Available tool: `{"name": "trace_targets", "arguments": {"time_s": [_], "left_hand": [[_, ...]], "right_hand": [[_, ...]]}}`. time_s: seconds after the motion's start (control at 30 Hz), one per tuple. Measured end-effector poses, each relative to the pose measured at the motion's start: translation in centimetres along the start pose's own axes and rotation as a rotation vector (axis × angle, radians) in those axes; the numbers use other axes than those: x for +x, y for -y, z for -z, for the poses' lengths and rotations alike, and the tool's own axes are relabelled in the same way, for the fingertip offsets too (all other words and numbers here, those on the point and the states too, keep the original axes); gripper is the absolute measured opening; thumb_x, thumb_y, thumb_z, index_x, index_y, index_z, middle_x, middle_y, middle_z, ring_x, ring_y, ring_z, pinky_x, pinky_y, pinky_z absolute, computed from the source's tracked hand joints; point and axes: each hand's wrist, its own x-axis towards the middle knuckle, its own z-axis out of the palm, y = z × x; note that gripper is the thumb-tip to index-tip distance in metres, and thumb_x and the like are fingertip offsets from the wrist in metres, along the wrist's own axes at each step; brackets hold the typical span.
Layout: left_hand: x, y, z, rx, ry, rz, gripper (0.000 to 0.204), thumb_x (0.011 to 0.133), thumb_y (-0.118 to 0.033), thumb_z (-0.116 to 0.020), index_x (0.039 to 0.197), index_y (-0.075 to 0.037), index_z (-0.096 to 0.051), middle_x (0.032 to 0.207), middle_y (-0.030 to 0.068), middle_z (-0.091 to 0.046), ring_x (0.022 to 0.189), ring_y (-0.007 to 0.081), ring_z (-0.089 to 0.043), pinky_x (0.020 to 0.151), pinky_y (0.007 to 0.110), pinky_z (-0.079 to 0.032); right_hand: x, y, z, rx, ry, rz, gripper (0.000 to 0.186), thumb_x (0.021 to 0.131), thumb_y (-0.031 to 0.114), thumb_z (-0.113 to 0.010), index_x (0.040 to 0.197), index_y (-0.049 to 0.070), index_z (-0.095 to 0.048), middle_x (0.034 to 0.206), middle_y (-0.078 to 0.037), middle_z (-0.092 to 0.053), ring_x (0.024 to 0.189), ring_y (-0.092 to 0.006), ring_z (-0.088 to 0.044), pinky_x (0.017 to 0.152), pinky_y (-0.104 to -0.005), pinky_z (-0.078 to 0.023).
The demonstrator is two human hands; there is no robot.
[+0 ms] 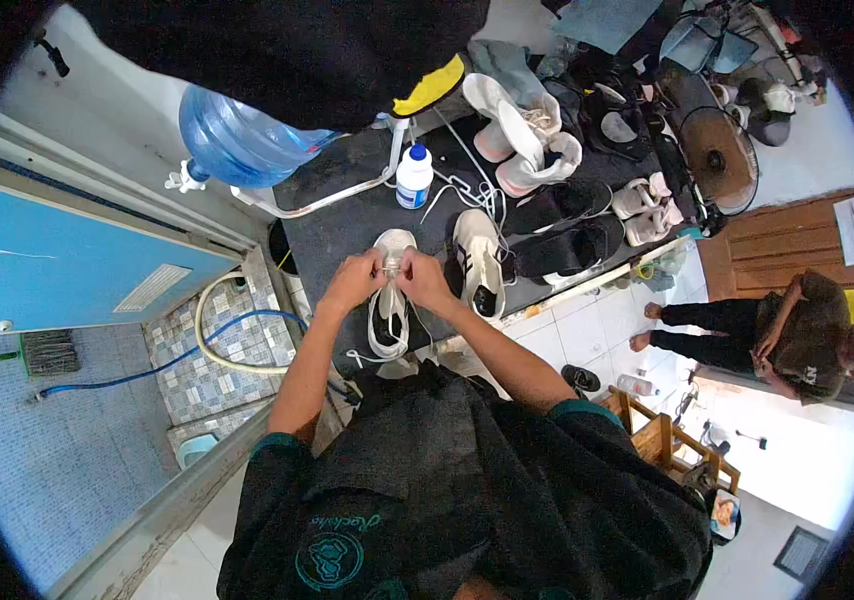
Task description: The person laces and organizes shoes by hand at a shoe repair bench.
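A white sneaker stands on the black tabletop in front of me, toe pointing away. Both hands meet over its lacing near the toe. My left hand is closed, thumb and finger pinching the white shoelace from the left side. From the right, my right hand pinches at the same lacing, also closed. Loose lace ends trail beside the shoe's opening. Just right of my right hand rests a second white sneaker with dark stripes. The exact grip of the fingertips is too small to make out.
Beyond the shoes stand a white bottle with a blue cap and a big blue water jug on a white frame. More shoes line the black table to the right. A person is at the far right, near a fan.
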Motion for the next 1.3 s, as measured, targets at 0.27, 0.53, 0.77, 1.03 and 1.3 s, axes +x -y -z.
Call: {"name": "trace_targets", "arguments": {"time_s": [0.27, 0.53, 0.77, 1.03, 1.3], "left_hand": [[0.3, 3.6, -2.1, -0.505, -0.097, 0.123, 0.017, 0.074, -0.005, -0.069, 0.086, -0.003, -0.057, 0.064, 0.0037, -0.057, 0.058, 0.0078, -0.054, 0.057, 0.026, -0.046], [0.4, 0.7, -0.7, -0.314, -0.049, 0.115, 0.021, 0.075, -0.006, -0.07, 0.092, -0.003, -0.057, 0.066, 0.0023, -0.059, 0.061, 0.0093, -0.057, 0.06, 0.027, -0.048], [-1.2, -0.5, 0.2, -0.164, -0.126, 0.176, 0.017, 0.073, -0.016, -0.076, 0.087, -0.005, -0.071, 0.08, 0.0114, -0.07, 0.065, 0.0178, -0.066, 0.062, 0.03, -0.051], [-2.2, -0.4, -0.6, -0.189, -0.141, 0.15, 0.013, 0.076, -0.013, -0.073, 0.085, -0.004, -0.071, 0.08, 0.0114, -0.068, 0.066, 0.0217, -0.066, 0.063, 0.032, -0.05], [-1.0, 1.6, -0.5, -0.329, -0.159, 0.17, 0.008, 0.084, -0.008, -0.063, 0.085, -0.001, -0.057, 0.078, 0.0097, -0.066, 0.068, 0.0187, -0.064, 0.064, 0.03, -0.049]], "right_hand": [[0.5, -1.1, 0.2, 0.202, 0.027, -0.266, 0.012, 0.075, 0.008, -0.069, 0.083, 0.001, -0.065, 0.071, -0.004, -0.066, 0.062, -0.009, -0.06, 0.059, -0.0244, -0.049], [1.3, -1.6, -0.5, 0.079, 0.076, -0.199, 0.013, 0.077, 0.014, -0.066, 0.078, 0.002, -0.065, 0.071, -0.005, -0.065, 0.064, -0.0119, -0.06, 0.062, -0.0293, -0.048], [2.1, -2.8, 0.4, 0.207, 0.244, -0.241, 0.015, 0.083, 0.016, -0.064, 0.076, 0.002, -0.064, 0.071, -0.003, -0.064, 0.066, -0.0078, -0.058, 0.063, -0.0261, -0.047], [1.9, -3.4, -0.5, 0.362, 0.125, -0.205, 0.008, 0.082, 0.005, -0.065, 0.086, 0.003, -0.059, 0.076, 0.001, -0.061, 0.069, -0.0064, -0.057, 0.064, -0.0235, -0.047], [2.7, -3.6, 1.4, 0.198, 0.32, -0.236, 0.015, 0.073, 0.005, -0.07, 0.083, 0.005, -0.059, 0.07, 0.001, -0.059, 0.065, -0.0072, -0.056, 0.06, -0.0245, -0.046]]}}
